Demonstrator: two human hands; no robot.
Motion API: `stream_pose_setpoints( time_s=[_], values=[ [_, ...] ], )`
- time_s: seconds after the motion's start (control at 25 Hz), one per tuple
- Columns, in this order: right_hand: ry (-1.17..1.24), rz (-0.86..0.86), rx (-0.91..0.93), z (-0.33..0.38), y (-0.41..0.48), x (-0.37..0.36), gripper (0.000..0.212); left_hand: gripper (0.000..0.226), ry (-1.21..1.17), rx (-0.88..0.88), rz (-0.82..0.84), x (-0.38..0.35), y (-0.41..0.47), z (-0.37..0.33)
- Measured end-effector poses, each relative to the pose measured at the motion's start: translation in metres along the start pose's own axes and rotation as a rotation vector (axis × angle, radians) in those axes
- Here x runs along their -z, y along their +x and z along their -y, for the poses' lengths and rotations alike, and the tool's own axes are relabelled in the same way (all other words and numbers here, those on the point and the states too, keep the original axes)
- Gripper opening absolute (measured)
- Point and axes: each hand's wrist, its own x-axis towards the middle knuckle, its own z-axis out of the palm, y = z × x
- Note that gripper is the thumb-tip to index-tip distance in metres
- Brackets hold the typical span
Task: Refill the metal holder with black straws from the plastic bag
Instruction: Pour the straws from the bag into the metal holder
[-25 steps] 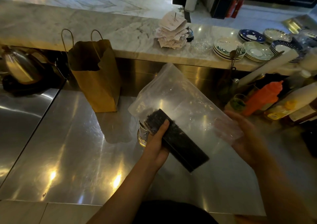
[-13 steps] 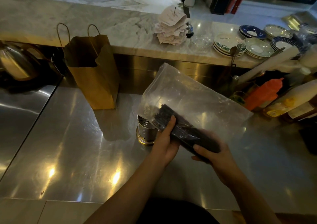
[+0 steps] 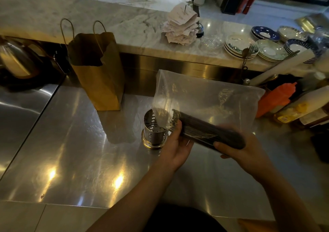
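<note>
Head view: a bundle of black straws (image 3: 210,131) lies nearly level inside a clear plastic bag (image 3: 210,96), just above and right of the perforated metal holder (image 3: 154,134) on the steel counter (image 3: 74,142). The left hand (image 3: 175,147) grips the bundle's near end through the plastic, probably to steer it. The right hand (image 3: 236,149) cups the far end. A brown paper bag (image 3: 97,75) stands behind.
</note>
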Motion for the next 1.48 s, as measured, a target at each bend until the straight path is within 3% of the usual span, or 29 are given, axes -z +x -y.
stream_pose_setpoints(
  time_s=[0.36, 0.52, 0.68, 0.88, 1.04, 1.48],
  values=[
    [-0.119, 0.042, 0.045, 0.019, 0.001, 0.005, 0.038, 0.049, -0.071, 0.029, 0.057, 0.005, 0.003, 0.003],
    [-0.152, 0.038, 0.085, 0.021, 0.001, 0.005, 0.042, 0.078, -0.124, 0.039, 0.129, 0.008, 0.004, 0.005],
    [-0.108, 0.029, 0.062, 0.014, 0.002, 0.006, 0.045, 0.086, -0.09, 0.04, 0.133, 0.01, 0.004, 0.007],
    [-0.069, 0.009, 0.048, -0.003, -0.003, 0.007, 0.043, 0.078, -0.001, 0.02, 0.08, 0.014, 0.003, 0.006],
    [-0.052, 0.018, 0.034, -0.011, -0.006, 0.003, 0.041, 0.036, 0.028, 0.026, 0.011, 0.012, 0.0, 0.007],
    [0.067, -0.028, 0.046, -0.014, -0.008, -0.002, 0.04, 0.025, 0.161, 0.002, 0.064, 0.009, -0.006, -0.005]
  ],
)
